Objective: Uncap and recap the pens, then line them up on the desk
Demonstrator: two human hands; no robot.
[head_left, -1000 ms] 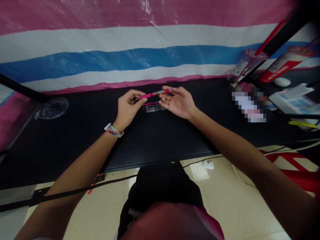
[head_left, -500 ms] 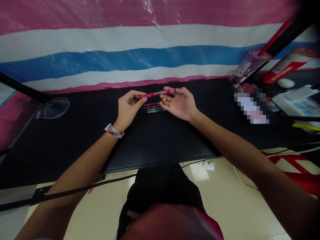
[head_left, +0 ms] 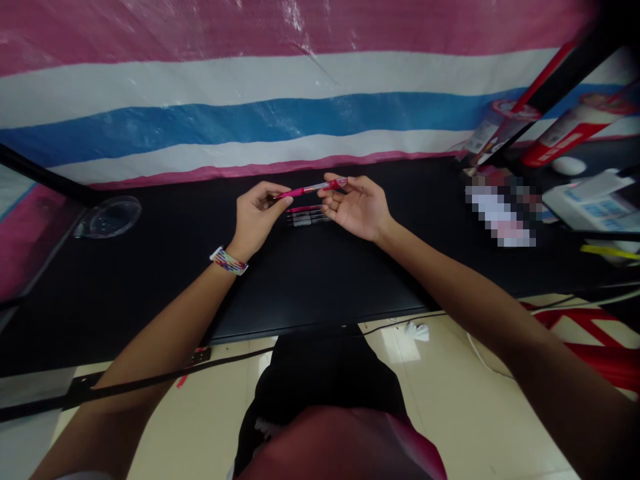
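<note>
A pink pen [head_left: 304,191] with a clear section is held level above the desk, between my two hands. My left hand [head_left: 261,208] pinches its left end between thumb and fingers. At the other end, my right hand [head_left: 359,205] grips the pen between thumb and index finger, palm turned up and the other fingers loosely curled. Just below the held pen, several more pens [head_left: 306,217] lie side by side on the black desk, one of them pink and the others dark or clear. My right fingers partly cover their right ends.
A clear plastic lid or dish [head_left: 111,217] lies at the desk's left. To the right stand a clear cup [head_left: 493,130] and a red-and-white container [head_left: 565,137], near a white mouse [head_left: 569,166] and a box [head_left: 593,200]. The striped sheet [head_left: 250,127] hangs behind the black desk [head_left: 320,287].
The pen's right end has shifted very slightly left along with my right hand. Both hands keep their hold, and the pens on the desk stay put.
</note>
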